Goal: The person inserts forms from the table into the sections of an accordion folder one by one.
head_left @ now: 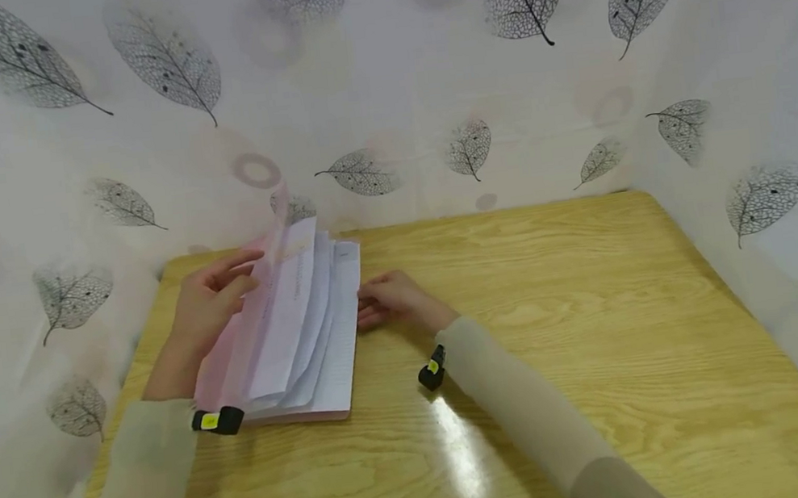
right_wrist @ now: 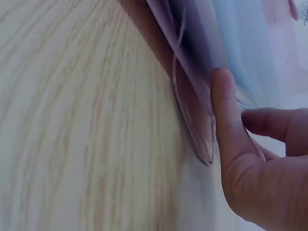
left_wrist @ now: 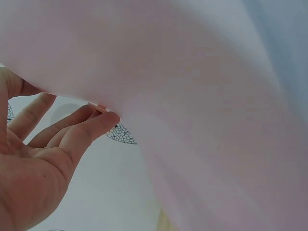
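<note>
A notebook (head_left: 333,353) with a translucent pink cover and white lined pages stands partly open on the left half of the table, its leaves fanned. The raised pink cover (left_wrist: 207,96) fills much of the left wrist view. My left hand (head_left: 206,306) is at the cover's outer side, fingers extended and fingertips touching it; the contact is partly hidden. At the notebook's right edge, my right hand (head_left: 398,298) pinches the edge between thumb and fingers. A clear plastic corner (right_wrist: 195,130) of the cover sticks out beside the right fingers in the right wrist view.
The wood-grain table (head_left: 558,305) extends to the right of the notebook. A pale curtain (head_left: 397,95) with a leaf print hangs around the table's back and sides. Each wrist wears a black strap, such as the left strap (head_left: 230,420).
</note>
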Available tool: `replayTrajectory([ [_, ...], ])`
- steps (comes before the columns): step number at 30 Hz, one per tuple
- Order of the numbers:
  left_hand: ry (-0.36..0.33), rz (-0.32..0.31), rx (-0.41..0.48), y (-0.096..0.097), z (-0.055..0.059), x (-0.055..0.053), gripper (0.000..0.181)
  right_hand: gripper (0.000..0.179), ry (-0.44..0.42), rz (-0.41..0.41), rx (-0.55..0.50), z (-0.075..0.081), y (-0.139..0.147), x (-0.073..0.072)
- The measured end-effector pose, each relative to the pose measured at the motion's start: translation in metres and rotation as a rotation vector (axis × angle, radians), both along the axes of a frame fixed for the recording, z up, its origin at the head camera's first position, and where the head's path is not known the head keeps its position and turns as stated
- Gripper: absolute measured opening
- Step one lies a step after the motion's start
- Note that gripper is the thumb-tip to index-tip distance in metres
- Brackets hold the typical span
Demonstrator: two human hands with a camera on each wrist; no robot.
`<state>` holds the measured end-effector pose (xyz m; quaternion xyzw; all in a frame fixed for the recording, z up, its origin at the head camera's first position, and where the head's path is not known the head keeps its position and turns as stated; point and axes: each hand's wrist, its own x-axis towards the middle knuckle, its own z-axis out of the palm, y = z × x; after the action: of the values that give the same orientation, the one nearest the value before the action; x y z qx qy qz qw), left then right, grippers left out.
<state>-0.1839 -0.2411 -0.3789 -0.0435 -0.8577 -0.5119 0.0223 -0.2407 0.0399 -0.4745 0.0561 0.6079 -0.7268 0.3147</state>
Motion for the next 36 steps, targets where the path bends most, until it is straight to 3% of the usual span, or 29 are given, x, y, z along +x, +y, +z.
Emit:
replayTrajectory([
  [5, -0.006, -0.004, 0.009, 0.0, 0.002, 0.0, 0.039, 0.032, 0.033, 0.052, 0.025, 0.004, 0.004, 0.007],
  [17, -0.016, -0.009, 0.02, 0.0, 0.003, 0.002, 0.04, 0.031, 0.052, 0.003, 0.003, 0.0, -0.012, 0.014],
  [32, -0.028, 0.006, 0.017, 0.0, 0.003, 0.002, 0.04, 0.011, 0.05, -0.026, -0.033, 0.0, -0.024, 0.014],
  [36, -0.016, 0.005, 0.03, 0.0, 0.003, 0.002, 0.04, 0.013, 0.05, -0.036, -0.03, 0.0, -0.025, 0.013],
])
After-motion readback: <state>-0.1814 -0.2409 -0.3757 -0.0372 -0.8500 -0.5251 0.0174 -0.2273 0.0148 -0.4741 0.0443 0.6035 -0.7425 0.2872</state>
